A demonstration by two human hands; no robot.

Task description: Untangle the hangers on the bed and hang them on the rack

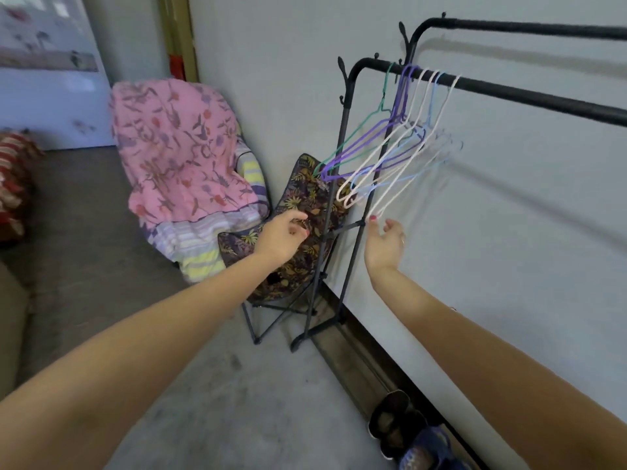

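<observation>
Several thin hangers hang together on the lower bar of the black rack (529,95): a green hanger (351,135), purple hangers (364,142), white hangers (380,164) and a pale blue hanger (409,144). The rightmost ones look blurred, as if swinging. My right hand (385,244) is palm up just below the lowest white hanger, fingers relaxed, holding nothing. My left hand (281,237) hovers left of the rack's post with loosely curled fingers and holds nothing.
A folding chair with leaf-print fabric (298,225) stands beside the rack's foot. Behind it a pink floral cloth (176,147) covers a pile of bedding. Shoes (403,432) lie on the floor by the wall. The grey wall (509,232) runs behind the rack.
</observation>
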